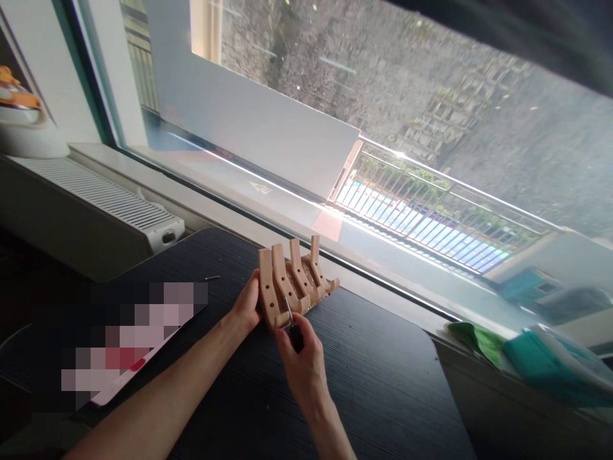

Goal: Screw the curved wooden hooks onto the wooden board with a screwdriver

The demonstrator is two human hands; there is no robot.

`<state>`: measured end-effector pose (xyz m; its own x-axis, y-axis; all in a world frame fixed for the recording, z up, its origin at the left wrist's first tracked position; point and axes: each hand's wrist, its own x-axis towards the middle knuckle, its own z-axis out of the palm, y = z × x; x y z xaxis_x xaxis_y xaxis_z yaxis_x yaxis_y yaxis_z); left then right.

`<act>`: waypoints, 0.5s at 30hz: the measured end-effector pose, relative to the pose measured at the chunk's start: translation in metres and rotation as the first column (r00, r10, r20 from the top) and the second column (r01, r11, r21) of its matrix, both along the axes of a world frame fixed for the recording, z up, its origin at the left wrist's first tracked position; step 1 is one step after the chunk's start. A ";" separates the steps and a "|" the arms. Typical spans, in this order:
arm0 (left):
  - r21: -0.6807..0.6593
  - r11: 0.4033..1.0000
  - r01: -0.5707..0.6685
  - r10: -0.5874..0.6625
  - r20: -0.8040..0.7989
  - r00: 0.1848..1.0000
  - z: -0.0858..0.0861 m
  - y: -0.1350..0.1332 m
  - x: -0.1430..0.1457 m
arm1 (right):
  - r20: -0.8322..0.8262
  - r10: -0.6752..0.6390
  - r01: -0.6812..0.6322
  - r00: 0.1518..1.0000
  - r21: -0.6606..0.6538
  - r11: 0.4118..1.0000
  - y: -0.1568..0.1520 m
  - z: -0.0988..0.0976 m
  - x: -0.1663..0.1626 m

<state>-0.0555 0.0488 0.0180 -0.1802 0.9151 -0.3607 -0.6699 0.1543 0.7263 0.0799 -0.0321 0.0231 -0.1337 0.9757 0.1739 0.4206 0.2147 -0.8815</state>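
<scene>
A light wooden piece point(299, 291) with several upright angled prongs and small dark holes is held above the dark table. My left hand point(249, 299) grips its left side, the fingers partly hidden behind the wood. In my right hand point(302, 351) is a small screwdriver point(295, 337) with a black handle, pinched between thumb and fingers. Its thin metal shaft points up and forward to the front of the wooden piece, near the holes. Whether the tip sits in a hole or only touches the wood, I cannot tell.
A small metal pin or screw point(212, 278) lies on the black table point(383, 370). At left is a pink-edged item point(165, 345), mostly blurred out. A white radiator point(110, 191) stands by the window. To the right are a green cloth point(474, 342) and a teal container point(550, 364).
</scene>
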 end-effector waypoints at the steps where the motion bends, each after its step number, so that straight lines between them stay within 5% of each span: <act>1: 0.003 1.000 0.004 -0.004 -0.026 1.000 0.000 -0.001 0.002 | 0.005 -0.011 0.011 1.000 0.005 1.000 -0.003 0.001 0.004; 8: 0.068 0.997 -0.033 0.053 -0.325 0.944 -0.003 -0.015 0.009 | 0.055 -0.150 0.146 0.987 0.073 0.987 -0.029 -0.021 0.063; 15: 0.151 0.988 0.025 0.098 -0.753 0.650 0.001 -0.032 -0.014 | 0.035 -0.167 0.152 0.985 0.262 0.953 -0.032 -0.063 0.087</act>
